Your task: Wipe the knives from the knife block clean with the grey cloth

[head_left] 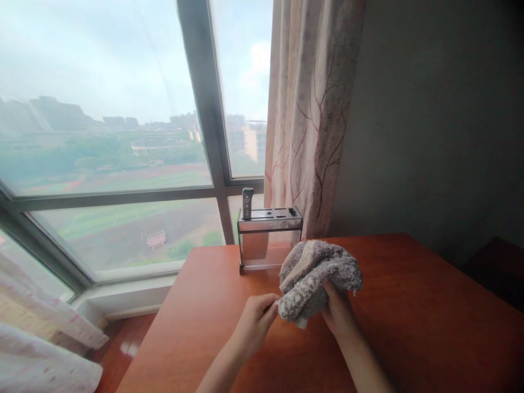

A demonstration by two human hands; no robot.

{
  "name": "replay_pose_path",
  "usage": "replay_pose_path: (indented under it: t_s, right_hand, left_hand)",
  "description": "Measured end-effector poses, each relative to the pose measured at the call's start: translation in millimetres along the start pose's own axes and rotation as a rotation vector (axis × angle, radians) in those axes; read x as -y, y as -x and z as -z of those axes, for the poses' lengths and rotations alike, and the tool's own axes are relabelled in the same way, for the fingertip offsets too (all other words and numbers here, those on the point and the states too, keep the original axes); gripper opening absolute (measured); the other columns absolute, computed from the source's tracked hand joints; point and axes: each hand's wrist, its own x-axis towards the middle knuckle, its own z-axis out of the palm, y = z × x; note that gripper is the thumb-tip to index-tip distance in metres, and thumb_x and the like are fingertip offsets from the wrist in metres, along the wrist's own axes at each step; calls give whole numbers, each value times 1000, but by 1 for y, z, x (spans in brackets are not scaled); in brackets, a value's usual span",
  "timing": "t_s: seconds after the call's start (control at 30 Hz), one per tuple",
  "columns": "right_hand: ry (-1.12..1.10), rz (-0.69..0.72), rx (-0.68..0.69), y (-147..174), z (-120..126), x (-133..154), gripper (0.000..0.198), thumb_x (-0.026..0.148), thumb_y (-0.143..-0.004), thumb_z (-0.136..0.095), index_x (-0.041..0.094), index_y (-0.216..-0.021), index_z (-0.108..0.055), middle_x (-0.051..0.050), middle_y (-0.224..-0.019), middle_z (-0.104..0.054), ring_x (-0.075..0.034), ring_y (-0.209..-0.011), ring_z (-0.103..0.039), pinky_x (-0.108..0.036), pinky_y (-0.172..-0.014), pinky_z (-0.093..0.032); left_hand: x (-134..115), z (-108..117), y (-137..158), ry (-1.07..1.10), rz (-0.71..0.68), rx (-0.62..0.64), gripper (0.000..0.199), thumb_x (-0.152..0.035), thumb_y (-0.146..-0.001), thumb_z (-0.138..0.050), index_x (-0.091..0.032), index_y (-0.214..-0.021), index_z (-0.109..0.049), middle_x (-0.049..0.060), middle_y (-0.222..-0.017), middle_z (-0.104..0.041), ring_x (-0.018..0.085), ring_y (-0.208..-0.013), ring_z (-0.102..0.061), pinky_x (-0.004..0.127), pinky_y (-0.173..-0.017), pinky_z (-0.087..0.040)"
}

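A bunched grey, fluffy cloth [317, 278] is held up over the wooden table, folded loosely with a paler strip along it. My left hand [256, 319] pinches its lower left edge between thumb and fingers. From below and to the right, my right hand [338, 305] grips the cloth, its thumb on the near side and its other fingers hidden by the folds. Just behind the cloth stands a knife block [270, 240] with clear sides and a slotted dark top. One knife handle [247, 203] sticks up from its left end.
The reddish-brown table [409, 305] stretches to both sides of my arms. Behind it are a large window [123, 136] with grey frames and a patterned curtain [313, 109]. Another curtain [49, 355] hangs at the lower left, and a dark wall [426, 120] rises at the right.
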Motion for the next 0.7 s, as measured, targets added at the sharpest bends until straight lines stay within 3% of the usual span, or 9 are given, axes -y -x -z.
replay_pose_path:
  t_s: [0.17,0.27,0.4,0.53,0.7]
  right_hand:
    - [-20,-62,65,-2,7,-3,55,38,-50,-83,26,-100,-65,-1,-90,-73,-27,-94,-64,-41,-80,-53]
    - [-52,-92,126,1,6,-1,51,43,-52,-82,26,-98,-66,-2,-92,-73,-28,-96,-64,-43,-82,-52]
    - [-126,-132,152,8,1,1,46,52,-59,-77,26,-95,-67,-3,-98,-72,-28,-101,-62,-44,-87,-50]
    - [-148,-170,149,12,-5,-2,46,57,-62,-73,25,-95,-67,-3,-100,-73,-27,-105,-62,-43,-88,-50]
    - [-65,-46,9,11,-13,-3,55,53,-67,-70,26,-114,-59,-1,-110,-69,-25,-107,-61,-38,-84,-53]
  left_hand:
    - [-7,6,3,390,294,234,50,-65,-80,-47,-17,-63,-47,-9,-48,-29,6,-42,-17,22,-42,-11]
    - [-9,4,3,401,286,225,50,-64,-79,-49,-18,-61,-45,-9,-47,-29,6,-43,-17,22,-42,-10]
    - [-9,-4,0,244,141,147,42,-50,-83,-49,-17,-59,-44,-7,-53,-28,7,-49,-23,21,-46,-17]
    - [-9,-11,0,-9,-14,56,28,-31,-86,-47,-16,-63,-50,-4,-59,-41,10,-57,-37,21,-53,-28]
    - [-2,-18,2,-395,-111,-98,12,-13,-80,-48,-19,-77,-58,1,-75,-61,17,-70,-56,23,-63,-37]
